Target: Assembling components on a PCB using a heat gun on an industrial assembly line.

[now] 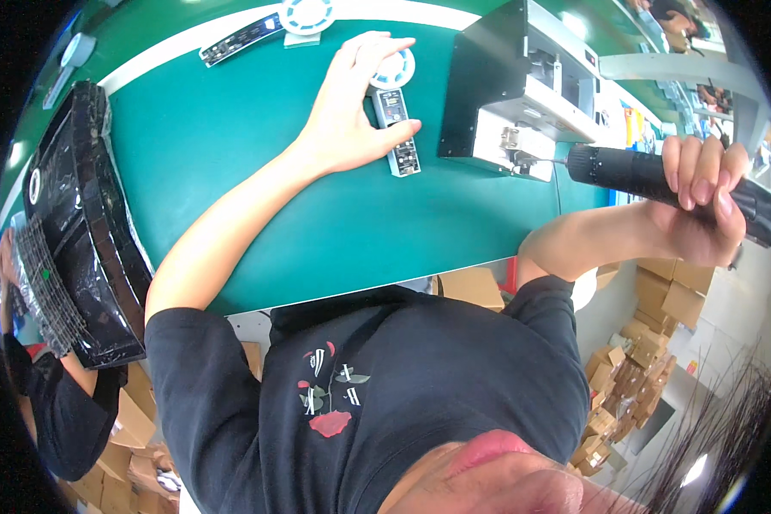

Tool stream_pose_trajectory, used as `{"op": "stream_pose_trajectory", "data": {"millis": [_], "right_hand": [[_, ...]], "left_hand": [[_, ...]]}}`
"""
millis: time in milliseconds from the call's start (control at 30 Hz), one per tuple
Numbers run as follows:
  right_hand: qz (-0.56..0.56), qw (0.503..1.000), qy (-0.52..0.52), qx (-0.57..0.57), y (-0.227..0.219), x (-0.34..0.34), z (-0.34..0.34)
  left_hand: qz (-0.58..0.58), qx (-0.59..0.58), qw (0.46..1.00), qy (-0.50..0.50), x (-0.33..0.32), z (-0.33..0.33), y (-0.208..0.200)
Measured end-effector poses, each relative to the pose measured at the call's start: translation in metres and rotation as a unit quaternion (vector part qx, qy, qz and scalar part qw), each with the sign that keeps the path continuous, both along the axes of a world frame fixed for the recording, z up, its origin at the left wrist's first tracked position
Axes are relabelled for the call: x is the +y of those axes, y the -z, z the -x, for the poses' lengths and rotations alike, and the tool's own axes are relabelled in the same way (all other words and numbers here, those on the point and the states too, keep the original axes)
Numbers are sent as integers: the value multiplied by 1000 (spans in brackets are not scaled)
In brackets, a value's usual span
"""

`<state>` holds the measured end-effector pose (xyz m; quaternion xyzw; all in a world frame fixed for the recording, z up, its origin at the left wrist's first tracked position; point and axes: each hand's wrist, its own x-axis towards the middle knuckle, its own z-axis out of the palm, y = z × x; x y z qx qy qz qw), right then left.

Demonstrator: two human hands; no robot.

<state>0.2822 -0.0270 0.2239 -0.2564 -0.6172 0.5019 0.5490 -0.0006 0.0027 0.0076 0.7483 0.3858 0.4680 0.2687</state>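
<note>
Screwdriver fills right hand, device touching left hand.

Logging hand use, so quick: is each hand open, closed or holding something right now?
Left hand: open, spread over the round white-and-blue disc and slim grey rectangular device.
Right hand: closed around the black cylindrical screwdriver.

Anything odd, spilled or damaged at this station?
Nothing stands out on the bench: left hand on the strip, right hand gripping the screwdriver. Only the cartons beyond look untidy, piled at uneven angles.
</note>
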Motion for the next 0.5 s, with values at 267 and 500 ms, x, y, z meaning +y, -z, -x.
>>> {"op": "stream_pose_trajectory", "data": {"millis": [267, 500], "right_hand": [[33, 998, -16, -54, 17, 18, 15], [52, 985, -139, -88, 19, 4, 48]], "left_hand": [[22, -10, 1000, 15, 1, -1, -1], [-8, -2, 1000, 10, 1, 0, 2]]}}
